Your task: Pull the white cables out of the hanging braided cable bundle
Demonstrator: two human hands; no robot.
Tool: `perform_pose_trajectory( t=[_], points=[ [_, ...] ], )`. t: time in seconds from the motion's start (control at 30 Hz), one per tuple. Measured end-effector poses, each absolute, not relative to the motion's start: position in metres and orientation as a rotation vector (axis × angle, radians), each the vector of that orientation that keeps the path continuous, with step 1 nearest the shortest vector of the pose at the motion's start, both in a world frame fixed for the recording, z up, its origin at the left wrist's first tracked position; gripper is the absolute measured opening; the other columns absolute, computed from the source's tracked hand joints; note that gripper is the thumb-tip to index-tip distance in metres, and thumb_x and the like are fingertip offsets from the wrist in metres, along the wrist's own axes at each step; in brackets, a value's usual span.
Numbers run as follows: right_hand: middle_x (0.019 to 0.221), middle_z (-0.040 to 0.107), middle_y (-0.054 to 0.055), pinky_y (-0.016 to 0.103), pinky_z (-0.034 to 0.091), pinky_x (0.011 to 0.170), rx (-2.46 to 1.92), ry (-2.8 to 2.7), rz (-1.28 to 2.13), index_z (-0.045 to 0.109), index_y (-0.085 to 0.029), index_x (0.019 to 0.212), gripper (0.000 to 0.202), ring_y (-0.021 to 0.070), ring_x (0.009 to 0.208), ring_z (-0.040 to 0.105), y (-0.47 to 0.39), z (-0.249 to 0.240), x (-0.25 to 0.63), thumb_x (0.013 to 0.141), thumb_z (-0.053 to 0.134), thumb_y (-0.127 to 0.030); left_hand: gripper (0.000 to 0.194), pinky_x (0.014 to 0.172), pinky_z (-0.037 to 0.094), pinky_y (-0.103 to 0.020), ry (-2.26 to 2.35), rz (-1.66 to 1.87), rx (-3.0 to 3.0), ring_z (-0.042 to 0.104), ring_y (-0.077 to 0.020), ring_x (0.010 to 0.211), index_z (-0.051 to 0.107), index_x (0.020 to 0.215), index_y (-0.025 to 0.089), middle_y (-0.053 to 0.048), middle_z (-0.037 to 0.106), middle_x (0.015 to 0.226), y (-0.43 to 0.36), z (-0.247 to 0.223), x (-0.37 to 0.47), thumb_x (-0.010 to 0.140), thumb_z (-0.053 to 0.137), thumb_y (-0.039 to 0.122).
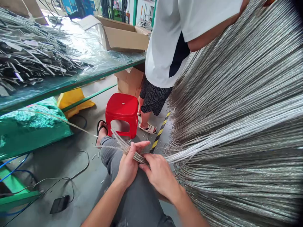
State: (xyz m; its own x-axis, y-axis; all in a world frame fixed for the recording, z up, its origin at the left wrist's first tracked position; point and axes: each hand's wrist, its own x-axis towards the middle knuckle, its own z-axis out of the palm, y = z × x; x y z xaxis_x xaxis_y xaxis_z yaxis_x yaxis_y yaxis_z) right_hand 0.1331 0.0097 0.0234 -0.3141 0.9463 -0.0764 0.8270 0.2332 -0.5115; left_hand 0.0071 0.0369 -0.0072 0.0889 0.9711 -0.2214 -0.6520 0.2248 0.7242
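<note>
A bundle of thin silvery wire strands runs across my lap. My left hand is closed around it near its loose ends, thumb on top, with some fingers stretched out beyond. My right hand pinches the same bundle just to the right; its fingertips are partly hidden against the strands. From there a brighter group of strands continues into the large hanging mass of grey twisted wires on the right. A few single strands stick out to the left of my left hand.
A plastic-covered table at left bears a pile of metal-tipped strands and an open cardboard box. A red stool stands ahead, beside another person at the wires. Cables and a black adapter lie on the floor.
</note>
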Motion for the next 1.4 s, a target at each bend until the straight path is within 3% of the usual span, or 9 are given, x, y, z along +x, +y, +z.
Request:
perform_pose_trajectory(
  t=[0.1, 0.23, 0.33, 0.43, 0.6, 0.73, 0.87, 1.07, 1.4],
  points=[
    [0.091, 0.071, 0.006, 0.032, 0.041, 0.071, -1.758, -2.225, 0.697, 0.061, -0.020, 0.099, 0.017, 0.0257, 0.087, 0.066, 0.005, 0.018, 0.125, 0.098, 0.048, -0.031, 0.037, 0.104, 0.041, -0.039, 0.720, 1.281, 0.510, 0.064, -0.0255, 0.110, 0.072, 0.100, 0.015, -0.012, 0.075, 0.108, 0.036, -0.007, 0.007, 0.089, 0.058, 0.047],
    [0.091, 0.072, 0.008, 0.031, 0.041, 0.067, -1.840, -2.034, 0.738, 0.063, -0.020, 0.104, 0.022, 0.0256, 0.085, 0.068, -0.001, 0.017, 0.120, 0.099, 0.045, -0.032, 0.032, 0.086, 0.051, -0.035, 0.739, 1.227, 0.520, 0.070, -0.0216, 0.094, 0.062, 0.113, 0.020, -0.007, 0.074, 0.102, 0.032, -0.008, 0.010, 0.085, 0.068, 0.035],
    [0.106, 0.071, 0.010, 0.032, 0.046, 0.080, -1.747, -1.908, 0.796, 0.063, -0.020, 0.113, 0.023, 0.0256, 0.099, 0.065, -0.002, 0.016, 0.122, 0.094, 0.055, -0.028, 0.027, 0.076, 0.054, -0.033, 0.737, 1.263, 0.473, 0.071, -0.0193, 0.080, 0.060, 0.105, 0.021, -0.003, 0.073, 0.089, 0.029, -0.009, 0.013, 0.085, 0.068, 0.036],
    [0.112, 0.067, 0.009, 0.034, 0.046, 0.091, -1.590, -1.785, 0.852, 0.063, -0.021, 0.112, 0.022, 0.0236, 0.106, 0.061, 0.000, 0.016, 0.126, 0.093, 0.057, -0.030, 0.023, 0.076, 0.053, -0.031, 0.743, 1.348, 0.461, 0.069, -0.0171, 0.074, 0.063, 0.095, 0.020, 0.000, 0.069, 0.074, 0.029, -0.010, 0.013, 0.085, 0.066, 0.040],
    [0.113, 0.066, 0.010, 0.034, 0.050, 0.091, -1.521, -1.414, 0.911, 0.061, -0.021, 0.109, 0.027, 0.0218, 0.105, 0.063, 0.008, 0.020, 0.131, 0.096, 0.049, -0.041, 0.027, 0.064, 0.049, -0.025, 0.751, 1.370, 0.510, 0.058, -0.0115, 0.053, 0.066, 0.081, 0.018, 0.004, 0.059, 0.055, 0.030, -0.008, 0.013, 0.087, 0.063, 0.044],
    [0.120, 0.066, 0.009, 0.037, 0.052, 0.092, -1.296, -1.121, 1.112, 0.056, -0.022, 0.115, 0.024, 0.0209, 0.105, 0.065, 0.018, 0.028, 0.126, 0.095, 0.049, -0.034, 0.028, 0.055, 0.044, -0.023, 0.736, 1.315, 0.564, 0.057, -0.0123, 0.050, 0.067, 0.078, 0.016, 0.002, 0.058, 0.049, 0.030, -0.008, 0.014, 0.087, 0.063, 0.043],
    [0.133, 0.059, 0.010, 0.041, 0.053, 0.095, -1.121, -1.006, 1.212, 0.047, -0.025, 0.125, 0.034, 0.0198, 0.104, 0.067, 0.022, 0.034, 0.121, 0.091, 0.052, -0.024, 0.027, 0.054, 0.043, -0.023, 0.729, 1.310, 0.585, 0.055, -0.0118, 0.050, 0.066, 0.078, 0.017, 0.003, 0.057, 0.050, 0.029, -0.009, 0.014, 0.089, 0.061, 0.041],
    [0.134, 0.056, 0.010, 0.043, 0.050, 0.101, -1.072, -1.061, 1.144, 0.043, -0.027, 0.128, 0.036, 0.0200, 0.112, 0.064, 0.016, 0.036, 0.122, 0.094, 0.048, -0.019, 0.026, 0.059, 0.045, -0.024, 0.728, 1.312, 0.591, 0.053, -0.0105, 0.048, 0.066, 0.080, 0.017, 0.004, 0.056, 0.049, 0.027, -0.009, 0.014, 0.090, 0.060, 0.041],
    [0.128, 0.060, 0.005, 0.035, 0.054, 0.092, -1.081, -1.056, 1.121, 0.042, -0.031, 0.130, 0.036, 0.0179, 0.111, 0.065, 0.014, 0.036, 0.120, 0.096, 0.047, -0.018, 0.027, 0.060, 0.045, -0.024, 0.721, 1.306, 0.597, 0.053, -0.0100, 0.048, 0.065, 0.081, 0.017, 0.005, 0.057, 0.050, 0.028, -0.011, 0.014, 0.090, 0.059, 0.042]
  ],
)
